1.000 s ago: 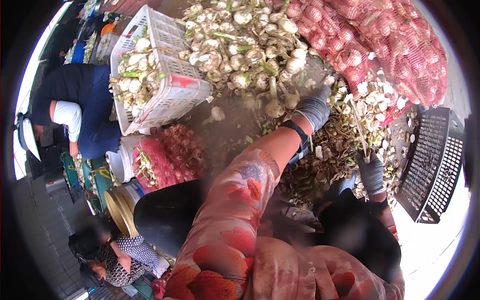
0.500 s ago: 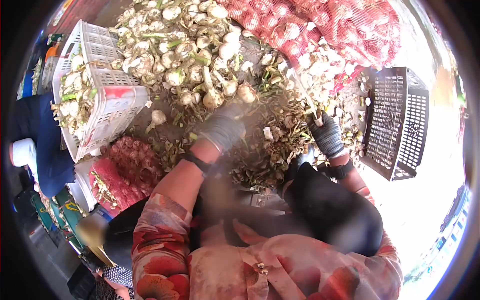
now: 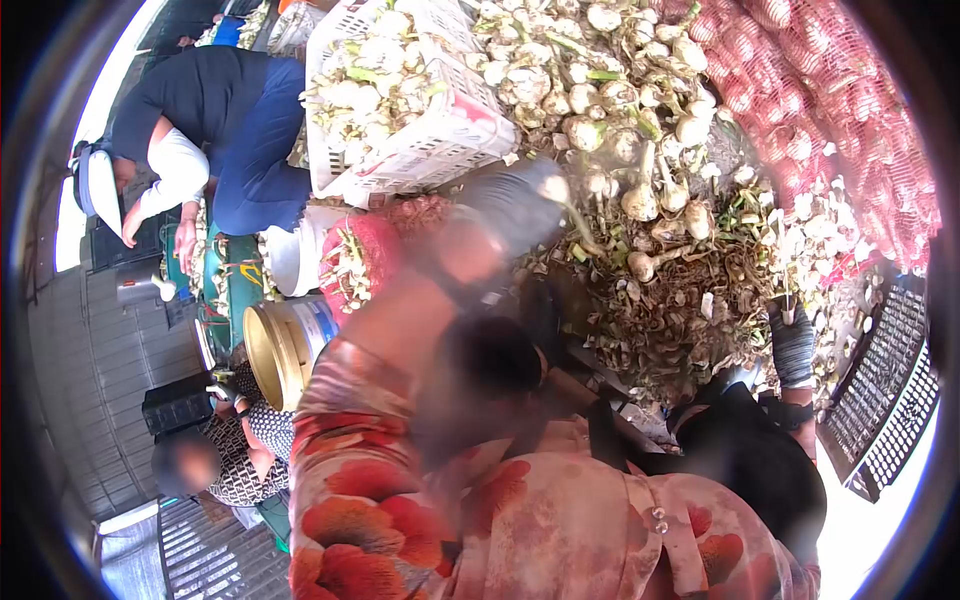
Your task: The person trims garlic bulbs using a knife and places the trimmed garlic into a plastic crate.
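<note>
My left hand [image 3: 512, 208], in a grey glove and smeared by motion, is raised beside the white crate [image 3: 465, 140]. It appears closed around a garlic bulb [image 3: 553, 188], whose stalk hangs down past the fingers. Lower right, my right hand [image 3: 792, 348], in a dark grey glove, is wrapped around a thin, pale, blade-like tool [image 3: 788, 300] that points away from me. Between the hands lie dry garlic leaves and trimmings [image 3: 670, 320]. Whole garlic bulbs with stalks [image 3: 640, 203] are heaped just beyond.
Red mesh sacks of garlic [image 3: 820, 110] lie at the far right. A black crate [image 3: 880, 375] stands right of my right hand. Left are a small red mesh sack [image 3: 358, 262], a yellowish bucket [image 3: 275, 355] and a bent-over person [image 3: 215, 130]. Another person [image 3: 235, 450] sits lower left.
The view has swung left, bringing the two people and the bucket into sight. My left hand has moved from the heap toward the white crate, with garlic in it. My right hand keeps the tool.
</note>
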{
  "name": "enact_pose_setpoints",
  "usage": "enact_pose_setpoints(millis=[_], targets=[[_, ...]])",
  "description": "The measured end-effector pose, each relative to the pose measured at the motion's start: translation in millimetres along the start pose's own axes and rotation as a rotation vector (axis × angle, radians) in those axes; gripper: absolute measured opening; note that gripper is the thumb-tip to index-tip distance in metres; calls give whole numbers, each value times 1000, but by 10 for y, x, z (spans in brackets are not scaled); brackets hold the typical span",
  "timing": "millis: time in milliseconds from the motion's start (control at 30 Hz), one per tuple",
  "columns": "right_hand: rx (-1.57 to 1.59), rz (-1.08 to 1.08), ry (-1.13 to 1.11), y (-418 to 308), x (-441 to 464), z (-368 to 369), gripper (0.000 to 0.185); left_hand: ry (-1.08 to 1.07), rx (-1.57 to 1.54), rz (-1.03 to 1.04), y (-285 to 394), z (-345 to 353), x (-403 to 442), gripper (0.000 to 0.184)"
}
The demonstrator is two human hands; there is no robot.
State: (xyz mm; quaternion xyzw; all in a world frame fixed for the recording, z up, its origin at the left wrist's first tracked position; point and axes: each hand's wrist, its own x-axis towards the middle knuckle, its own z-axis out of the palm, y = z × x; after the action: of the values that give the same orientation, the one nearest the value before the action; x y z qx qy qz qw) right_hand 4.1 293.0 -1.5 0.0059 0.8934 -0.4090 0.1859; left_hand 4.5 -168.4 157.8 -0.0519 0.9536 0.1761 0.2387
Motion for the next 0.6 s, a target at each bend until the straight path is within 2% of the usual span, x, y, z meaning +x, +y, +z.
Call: enact_pose_setpoints(millis=[67, 167, 200, 267, 300, 333, 367, 400, 433, 467, 500, 533, 567, 600], targets=[[3, -20, 6, -97, -17, -17, 28, 183, 207, 46, -807, -498, -353, 19], [-24, -2, -14, -81, -32, -14, 28, -38, 248, -286, -2071, -1084, -968, 42], [-3, -82, 22, 20, -30, 23, 27, -177, 286, -467, -2205, -1239, -1139, 50], [23, -101, 26, 22, -23, 87, 26, -234, 348, -681, -2130, -1315, -1425, 64], [41, -116, 36, 18, -25, 66, 26, -152, 371, -707, -1984, -1295, -1531, 71], [-39, -99, 72, -130, -77, 24, 24, -121, 436, -542, -2214, -1245, -1428, 77], [-90, -57, 42, -63, -53, 7, 23, -126, 249, -590, -1612, -1285, -1182, 70], [6, -107, 53, -43, -74, 3, 24, 10, 151, -400, -1636, -1103, -945, 62], [-32, -164, 84, -34, -84, -10, 24, 138, 38, -213, -1645, -908, -681, 54], [-57, -177, 130, -36, -90, 1, 23, 92, -74, -118, -1260, -709, -398, 47], [-59, -102, 114, -81, -106, -13, 21, 48, -179, -33, -707, -510, -166, 41], [77, -113, 88, -108, -104, -11, 22, 23, -310, 54, -239, -227, 4, 33], [-15, -30, 23, -149, -100, -66, 23, -12, -436, 131, 56, 142, 175, 31], [16, -62, 39, -176, -107, -69, 24, -23, -310, 240, 294, 481, 318, 31]])
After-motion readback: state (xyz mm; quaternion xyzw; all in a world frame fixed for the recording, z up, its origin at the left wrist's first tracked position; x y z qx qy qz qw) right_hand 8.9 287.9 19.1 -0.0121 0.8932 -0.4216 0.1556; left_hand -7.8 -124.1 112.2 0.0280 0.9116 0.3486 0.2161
